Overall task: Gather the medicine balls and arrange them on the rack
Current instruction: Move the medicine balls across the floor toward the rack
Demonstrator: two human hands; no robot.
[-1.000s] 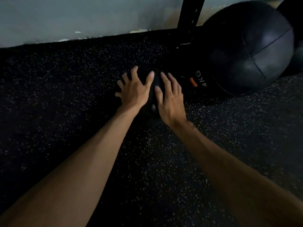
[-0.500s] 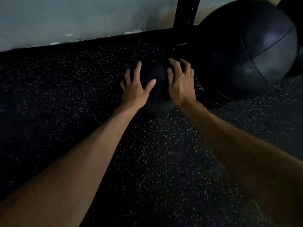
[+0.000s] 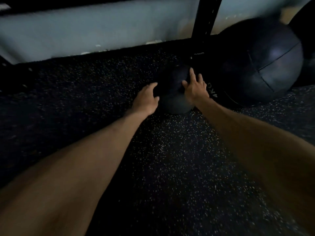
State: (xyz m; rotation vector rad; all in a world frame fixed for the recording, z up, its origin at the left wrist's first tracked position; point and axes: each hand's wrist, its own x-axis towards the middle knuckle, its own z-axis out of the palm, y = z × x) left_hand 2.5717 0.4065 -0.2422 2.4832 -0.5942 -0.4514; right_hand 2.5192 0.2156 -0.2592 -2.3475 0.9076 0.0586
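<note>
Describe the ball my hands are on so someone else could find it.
Find the black rack post against the wall. At its foot is the small dark ball, left of the large seamed ball and much smaller.

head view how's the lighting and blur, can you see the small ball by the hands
Head view: dim, the small medicine ball barely separates from the dark floor; a soft sheen marks the large ball; the left hand and right hand are motion-blurred.
</note>
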